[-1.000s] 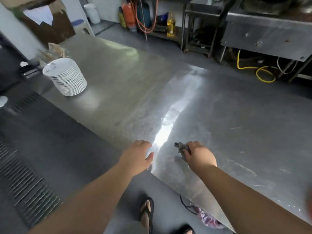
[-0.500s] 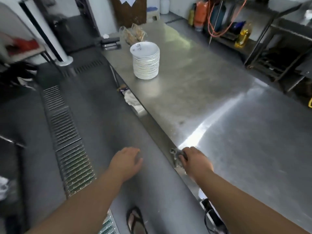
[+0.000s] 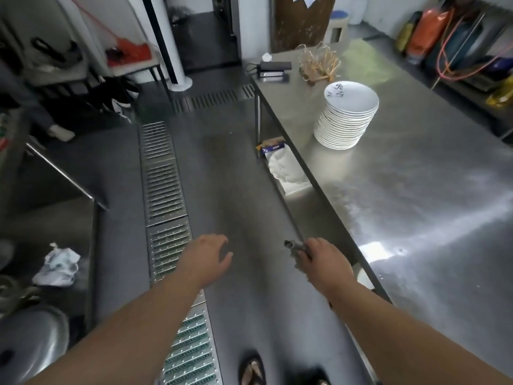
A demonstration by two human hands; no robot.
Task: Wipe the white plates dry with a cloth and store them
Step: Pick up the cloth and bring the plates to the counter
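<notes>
Both arms are stretched forward and down, forearms bare, person standing in the aisle beside the steel table (image 3: pixel 416 218). Left hand (image 3: pixel 206 255) hangs over the grey floor, palm down, fingers loosely spread and slightly curled, holding nothing, touching nothing. Right hand (image 3: pixel 323 263) is at the table's near edge, knuckles up, fist closed around a small grey cloth (image 3: pixel 295 247); a crumpled end of it pokes out past the fingers toward the left. Wrist is roughly level with the table rim, but I can't tell if the hand touches the edge. The stack of white plates (image 3: pixel 347 118) sits on the tabletop well apart from both hands, farther along the table and in from its left edge. The stack leans a bit, and the top plate shows dark blue markings. Just beyond the stack is a wooden rack (image 3: pixel 319 65), and left of that a black box (image 3: pixel 273 69) at the table's far corner. Under the table edge, between the right hand and the plates, a white bundle (image 3: pixel 286 168) sits on the lower shelf with a blue-and-yellow packet (image 3: pixel 273 145) behind it. A metal floor drain grate (image 3: pixel 163 184) runs down the aisle left of the left arm. A crumpled white rag (image 3: pixel 57 263) lies on a low steel surface at far left. Sandalled feet (image 3: pixel 252 370) are visible at the bottom edge.
</notes>
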